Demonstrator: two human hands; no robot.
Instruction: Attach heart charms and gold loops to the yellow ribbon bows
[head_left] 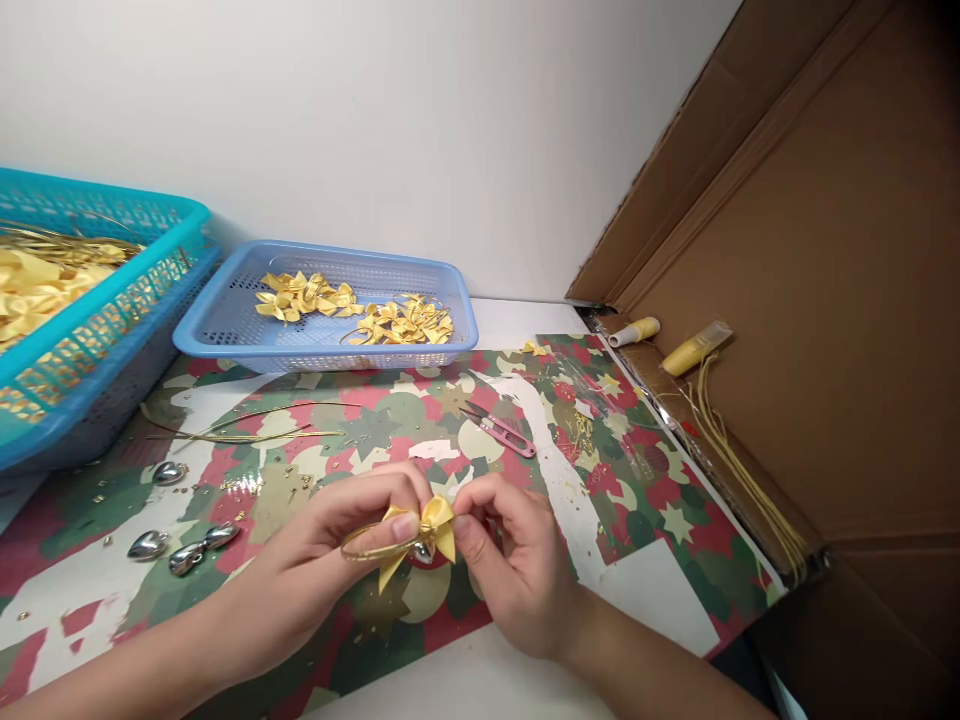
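Observation:
Over the front middle of the table, my left hand [341,530] pinches a yellow ribbon bow [437,513] between thumb and fingers. A looped gold cord [360,550] runs out from the bow past my left thumb. Just below the knot hangs a silver heart charm [422,551], partly covered by ribbon. From the other side, my right hand [517,560] closes thumb and forefinger at the bow's right loop. Its other fingers are curled and partly hidden. Beyond both hands lie pink thread snips [499,432].
Several silver hearts [148,545] lie at the left, near loose gold cords [262,435]. A blue basket [330,352] holds finished-looking bows; a turquoise basket [169,255] holds more ribbon and cords. Cardboard [795,300] walls the right side, with yellow thread spools [694,350] along it.

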